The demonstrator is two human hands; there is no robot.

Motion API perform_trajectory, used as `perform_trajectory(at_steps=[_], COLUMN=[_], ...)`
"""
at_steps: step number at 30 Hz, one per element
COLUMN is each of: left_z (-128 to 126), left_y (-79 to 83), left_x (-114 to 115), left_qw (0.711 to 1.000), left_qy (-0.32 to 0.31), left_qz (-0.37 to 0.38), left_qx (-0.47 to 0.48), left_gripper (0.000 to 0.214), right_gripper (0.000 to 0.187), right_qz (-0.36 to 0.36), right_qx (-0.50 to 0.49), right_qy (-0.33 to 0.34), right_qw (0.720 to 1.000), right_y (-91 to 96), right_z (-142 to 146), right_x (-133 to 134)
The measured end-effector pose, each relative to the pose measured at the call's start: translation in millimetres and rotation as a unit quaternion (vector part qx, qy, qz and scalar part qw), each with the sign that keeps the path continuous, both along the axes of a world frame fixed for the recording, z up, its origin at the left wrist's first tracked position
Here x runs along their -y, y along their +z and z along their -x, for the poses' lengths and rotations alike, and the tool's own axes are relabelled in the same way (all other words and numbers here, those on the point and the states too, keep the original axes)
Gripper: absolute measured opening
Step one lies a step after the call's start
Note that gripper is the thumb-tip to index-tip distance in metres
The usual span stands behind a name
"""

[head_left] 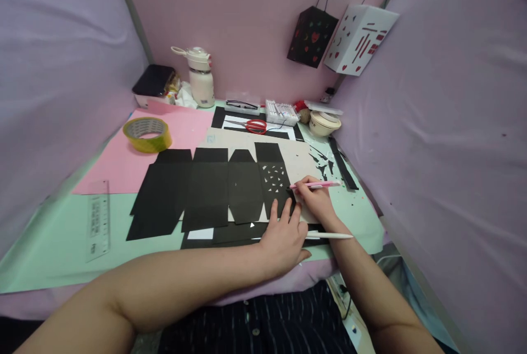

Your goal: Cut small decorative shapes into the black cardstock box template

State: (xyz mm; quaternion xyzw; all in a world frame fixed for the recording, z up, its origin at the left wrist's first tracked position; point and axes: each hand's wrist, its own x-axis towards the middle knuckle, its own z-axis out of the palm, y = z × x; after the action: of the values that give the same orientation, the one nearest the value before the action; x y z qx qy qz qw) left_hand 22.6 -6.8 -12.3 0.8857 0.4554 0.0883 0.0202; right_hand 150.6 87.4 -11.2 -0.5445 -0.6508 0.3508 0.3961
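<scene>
A cut-out sheet of black card (208,189) with several panels lies flat on a pale board (302,159). The right-hand panel has a cluster of small cut-out shapes. My left hand (284,239) rests palm down on the lower part of that panel, fingers spread. Closed in a writing grip, my right hand (315,197) holds a slim pink pen-style craft knife (321,184), its tip at the panel's right edge beside the cut-outs. A white pen-like stick (333,236) lies across, between my left hand and right wrist.
Around the card are yellow tape (148,134), a clear ruler (97,222), red-handled scissors (256,126), a box of markers (282,112) and black scraps (325,164). A bottle (201,82) stands at the back. Black (312,35) and white (358,41) paper lanterns hang above.
</scene>
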Motion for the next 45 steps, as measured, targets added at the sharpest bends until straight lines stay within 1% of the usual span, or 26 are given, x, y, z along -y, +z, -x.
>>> perform_trajectory(at_steps=[11, 21, 29, 36, 45], left_z=[-0.5, -0.7, -0.7, -1.3, -1.5], left_y=[-3.7, -4.1, -5.0, -7.1, -6.0], left_x=[-0.5, -0.1, -0.4, 0.0, 0.2], left_qw=[1.0, 1.0, 1.0, 1.0, 1.0], left_qy=[-0.002, -0.002, 0.001, 0.005, 0.007], left_qz=[-0.01, -0.014, -0.022, -0.027, -0.024], left_qx=[0.004, 0.001, 0.0, -0.002, -0.003], left_gripper=[0.056, 0.056, 0.057, 0.058, 0.057], right_gripper=[0.02, 0.017, 0.016, 0.015, 0.012], right_qz=[-0.001, -0.011, -0.024, -0.025, -0.021], right_qx=[0.016, 0.012, 0.024, 0.031, 0.023], right_qy=[0.011, 0.018, 0.013, -0.005, -0.009], right_qw=[1.0, 1.0, 0.999, 0.999, 0.999], right_y=[6.3, 5.4, 6.4, 4.3, 3.6], right_z=[3.2, 3.3, 4.5, 4.9, 3.6], right_x=[2.3, 1.7, 1.9, 1.8, 1.8])
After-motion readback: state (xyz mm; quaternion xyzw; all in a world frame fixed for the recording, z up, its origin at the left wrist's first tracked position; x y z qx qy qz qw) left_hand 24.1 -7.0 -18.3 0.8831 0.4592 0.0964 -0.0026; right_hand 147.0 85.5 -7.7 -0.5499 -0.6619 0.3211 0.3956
